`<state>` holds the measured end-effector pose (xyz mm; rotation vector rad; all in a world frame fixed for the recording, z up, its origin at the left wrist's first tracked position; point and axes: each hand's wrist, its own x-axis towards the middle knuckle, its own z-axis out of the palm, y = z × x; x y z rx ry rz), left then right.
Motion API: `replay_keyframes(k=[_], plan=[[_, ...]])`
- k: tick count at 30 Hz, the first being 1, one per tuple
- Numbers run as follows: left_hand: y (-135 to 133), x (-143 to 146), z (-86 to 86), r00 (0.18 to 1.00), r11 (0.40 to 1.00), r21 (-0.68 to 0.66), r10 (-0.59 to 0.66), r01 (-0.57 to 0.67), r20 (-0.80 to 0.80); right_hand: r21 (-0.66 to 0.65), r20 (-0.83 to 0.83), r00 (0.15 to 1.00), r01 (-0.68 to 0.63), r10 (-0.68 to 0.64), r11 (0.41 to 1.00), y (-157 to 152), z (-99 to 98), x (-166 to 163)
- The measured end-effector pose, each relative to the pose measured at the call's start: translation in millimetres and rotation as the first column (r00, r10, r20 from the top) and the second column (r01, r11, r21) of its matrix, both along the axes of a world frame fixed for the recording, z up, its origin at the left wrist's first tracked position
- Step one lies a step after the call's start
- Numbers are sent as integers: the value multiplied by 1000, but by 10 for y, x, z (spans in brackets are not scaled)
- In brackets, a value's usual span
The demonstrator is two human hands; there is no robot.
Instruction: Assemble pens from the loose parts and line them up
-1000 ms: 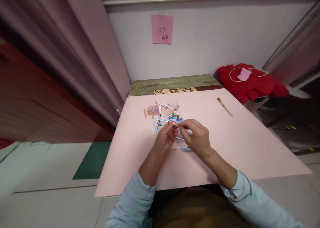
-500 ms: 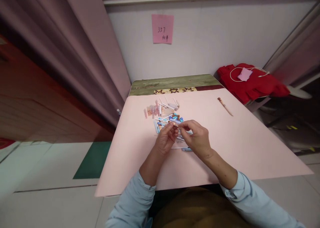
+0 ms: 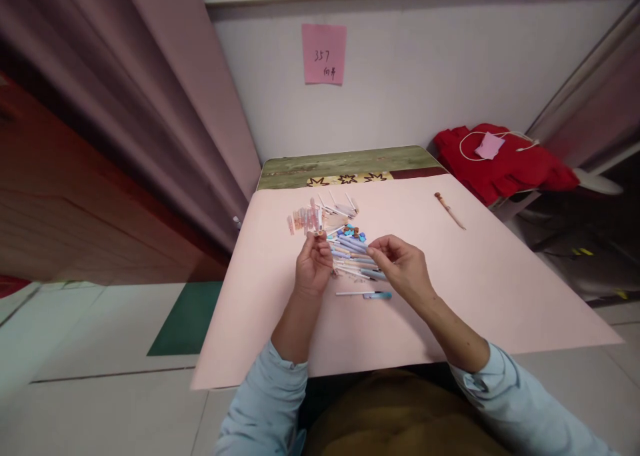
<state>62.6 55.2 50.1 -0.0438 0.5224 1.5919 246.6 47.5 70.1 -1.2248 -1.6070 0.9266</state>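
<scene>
My left hand [image 3: 314,269] is closed, thumb and fingers pinching a small brown-and-pale piece [image 3: 320,233] at their tips, too small to name. My right hand [image 3: 404,269] has its thumb and forefinger pressed together over the right end of the pen parts; whether anything is between them I cannot make out. Between the hands lie several lavender, blue and beige pen barrels [image 3: 355,245] and white refills [image 3: 356,272]. Just beyond them is a small heap of blue and brown pieces [image 3: 351,232].
Clear pinkish tubes [image 3: 303,220] lie in a row behind my left hand. A brown-topped beige pen [image 3: 450,211] rests on the right of the pink-covered table [image 3: 450,296]. Nearer me lies a light-blue pen part [image 3: 377,296]. Red cloth [image 3: 505,173] sits beyond the right edge.
My hands, together over the pen parts before, have moved apart. The left went left with the small piece at its fingertips; the right shifted slightly right.
</scene>
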Motion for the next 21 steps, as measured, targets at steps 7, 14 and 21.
replay_keyframes(k=[7, 14, 21], plan=[[32, -120, -34, 998, 998, 28, 59, -59, -16, 34, 650, 750, -189, 122, 981, -98, -271, 108], [63, -260, -77, 987, 987, 35, 158, -158, -9, -54, 769, 616, -204, 171, 977, -152, -206, -31], [74, -256, -120, 991, 991, 32, 127, -126, -34, -44, 850, 505, -214, 149, 976, -121, -243, -273]])
